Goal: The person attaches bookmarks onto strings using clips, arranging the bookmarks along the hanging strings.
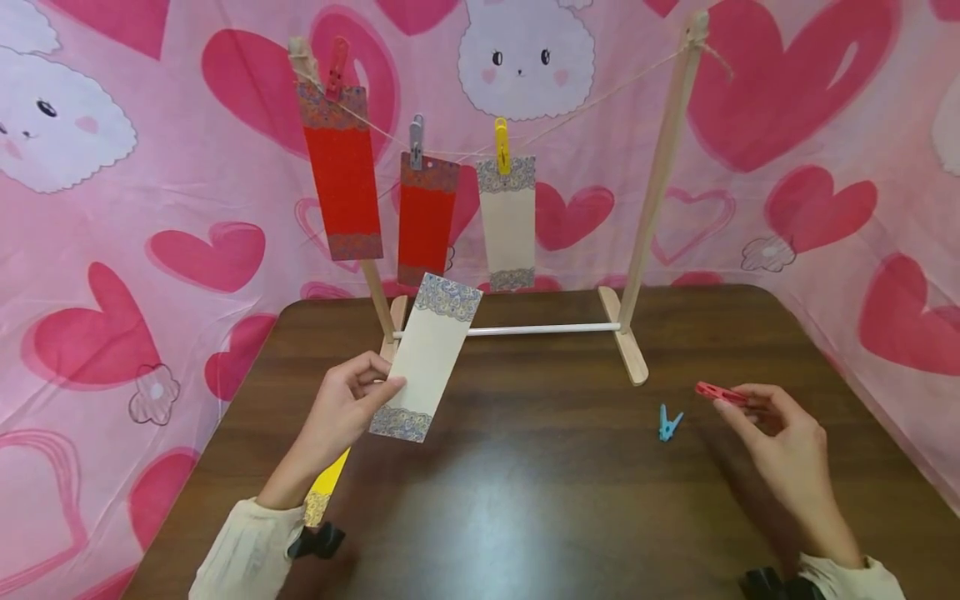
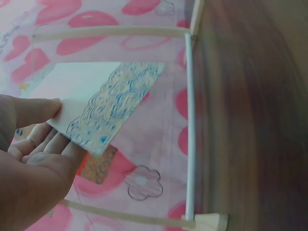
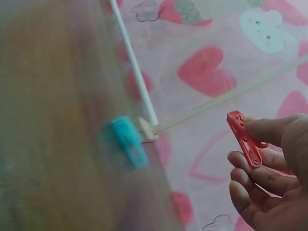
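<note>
Filling the far left is a pink cloth (image 1: pixel 180 192) printed with hearts. Next comes the left sleeve (image 1: pixel 247 546), and just right of it a yellow card (image 1: pixel 328 483), partly hidden by the left forearm. Above, near the left post (image 1: pixel 377 296), a red clip (image 1: pixel 337 67) fastens the first red card (image 1: pixel 341 183) to the string (image 1: pixel 637 79).

The left hand (image 1: pixel 352 408) pinches a cream card (image 1: pixel 429 354) near its lower left edge, thumb on the plain face and fingers behind, with no gap but the card's thickness. The card is held up in front of the stand, tilted, its upper end leaning right; both ends carry a blue patterned band.

Behind it, the second red card (image 1: pixel 427 221) hangs from a grey clip (image 1: pixel 416 142). To its right, a yellow clip (image 1: pixel 502 146) holds a hung cream card (image 1: pixel 510 229). Below runs a white rod (image 1: pixel 543 330), joining the stand's feet on the brown table (image 1: pixel 540 408).

Past the right post (image 1: pixel 662 183), a blue clip (image 1: pixel 667 425) lies on the table near the right foot (image 1: pixel 632 357). Just beside it, a second red clip (image 1: pixel 720 393) is raised in the right hand (image 1: pixel 787 442), pinched narrowly between thumb and fingertips, the remaining fingers loosely bent.
</note>
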Tool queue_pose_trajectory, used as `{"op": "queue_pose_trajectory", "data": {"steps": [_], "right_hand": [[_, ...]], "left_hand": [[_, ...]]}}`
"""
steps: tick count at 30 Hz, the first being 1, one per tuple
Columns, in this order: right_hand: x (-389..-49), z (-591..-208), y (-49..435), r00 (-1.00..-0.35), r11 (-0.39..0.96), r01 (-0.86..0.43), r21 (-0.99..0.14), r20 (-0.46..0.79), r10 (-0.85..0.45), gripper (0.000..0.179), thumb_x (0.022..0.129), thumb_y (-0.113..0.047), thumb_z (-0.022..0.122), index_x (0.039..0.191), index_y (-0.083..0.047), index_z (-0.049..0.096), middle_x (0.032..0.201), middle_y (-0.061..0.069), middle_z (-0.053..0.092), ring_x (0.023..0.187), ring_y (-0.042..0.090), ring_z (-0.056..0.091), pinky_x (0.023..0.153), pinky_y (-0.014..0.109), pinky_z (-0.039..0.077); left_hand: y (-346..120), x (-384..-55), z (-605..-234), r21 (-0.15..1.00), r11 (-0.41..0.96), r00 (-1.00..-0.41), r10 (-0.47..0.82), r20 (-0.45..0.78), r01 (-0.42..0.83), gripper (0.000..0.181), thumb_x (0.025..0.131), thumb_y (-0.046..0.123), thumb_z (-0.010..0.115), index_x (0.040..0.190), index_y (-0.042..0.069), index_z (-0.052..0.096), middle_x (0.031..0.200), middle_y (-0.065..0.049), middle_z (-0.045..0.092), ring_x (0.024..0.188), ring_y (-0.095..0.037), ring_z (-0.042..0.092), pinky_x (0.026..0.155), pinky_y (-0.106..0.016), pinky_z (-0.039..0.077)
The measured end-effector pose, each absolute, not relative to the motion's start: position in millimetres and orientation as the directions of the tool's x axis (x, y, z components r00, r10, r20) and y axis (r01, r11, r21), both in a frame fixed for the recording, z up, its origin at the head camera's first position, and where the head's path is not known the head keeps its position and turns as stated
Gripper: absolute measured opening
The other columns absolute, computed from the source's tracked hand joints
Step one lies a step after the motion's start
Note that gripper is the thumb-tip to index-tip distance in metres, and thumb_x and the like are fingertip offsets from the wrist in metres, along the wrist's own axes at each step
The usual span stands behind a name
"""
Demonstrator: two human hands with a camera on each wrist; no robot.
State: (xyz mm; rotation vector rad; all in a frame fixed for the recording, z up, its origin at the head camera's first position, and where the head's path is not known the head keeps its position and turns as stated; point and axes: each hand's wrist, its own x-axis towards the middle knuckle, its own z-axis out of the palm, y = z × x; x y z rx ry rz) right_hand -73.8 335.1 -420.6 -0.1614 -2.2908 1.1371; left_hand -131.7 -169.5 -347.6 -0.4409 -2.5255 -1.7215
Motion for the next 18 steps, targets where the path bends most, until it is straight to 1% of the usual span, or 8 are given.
{"op": "queue_pose_trajectory", "data": {"steps": [3,7,10,14,16,18], "right_hand": [[-75.1,-410.1,333.3,-0.818,0.631,-0.171,-0.757,0.466,0.338,0.028,0.081,-0.001,0.08,0.107,-0.003,0.071,0.086,-0.02,0.066,0.076,-0.006,0.06,0.069,0.004,0.045],[-76.0,-393.3,328.8,-0.804,0.626,-0.196,-0.755,0.49,0.338,0.025,0.083,0.001,0.078,0.107,-0.004,0.072,0.088,-0.019,0.067,0.077,-0.005,0.061,0.067,0.005,0.044],[-77.3,-381.5,327.4,-0.796,0.625,-0.209,-0.752,0.502,0.338,0.022,0.085,0.001,0.076,0.106,-0.004,0.072,0.087,-0.019,0.067,0.076,-0.005,0.062,0.064,0.006,0.043],[-80.8,-369.0,326.8,-0.786,0.631,-0.239,-0.738,0.528,0.32,0.021,0.086,0.001,0.074,0.107,-0.003,0.073,0.086,-0.021,0.067,0.074,-0.005,0.061,0.06,0.008,0.041],[-82.7,-364.0,326.6,-0.776,0.633,-0.272,-0.725,0.555,0.301,0.02,0.087,0.002,0.073,0.106,-0.001,0.073,0.088,-0.022,0.067,0.073,-0.004,0.06,0.059,0.009,0.04],[-84.6,-359.0,326.5,-0.756,0.633,-0.323,-0.704,0.594,0.275,0.018,0.088,0.004,0.071,0.105,0.001,0.073,0.09,-0.021,0.067,0.073,-0.002,0.058,0.061,0.009,0.04]], "left_hand": [[-165.5,-134.2,-340.6,0.914,0.32,-0.956,0.235,0.177,0.248,0.014,0.091,0.008,0.072,0.096,-0.001,0.063,0.098,-0.017,0.074,0.077,-0.022,0.073,0.07,-0.029,0.057],[-159.0,-138.5,-332.3,0.927,0.299,-0.952,0.268,0.146,0.227,0.016,0.091,0.01,0.073,0.097,-0.001,0.062,0.105,-0.017,0.073,0.084,-0.023,0.074,0.074,-0.031,0.058],[-151.9,-143.5,-327.4,0.932,0.289,-0.949,0.285,0.136,0.22,0.016,0.091,0.011,0.073,0.098,0.0,0.063,0.106,-0.016,0.073,0.085,-0.024,0.074,0.076,-0.032,0.059],[-141.4,-149.9,-320.7,0.928,0.288,-0.944,0.293,0.152,0.238,0.015,0.092,0.012,0.072,0.097,0.0,0.063,0.104,-0.015,0.073,0.084,-0.025,0.073,0.076,-0.033,0.059],[-136.0,-152.9,-317.0,0.927,0.282,-0.94,0.299,0.161,0.249,0.014,0.092,0.011,0.071,0.097,0.001,0.063,0.103,-0.014,0.073,0.085,-0.026,0.073,0.076,-0.034,0.059],[-130.3,-156.7,-313.5,0.928,0.269,-0.935,0.313,0.169,0.258,0.014,0.092,0.01,0.071,0.097,0.0,0.062,0.104,-0.015,0.073,0.085,-0.026,0.074,0.078,-0.034,0.059]]}}
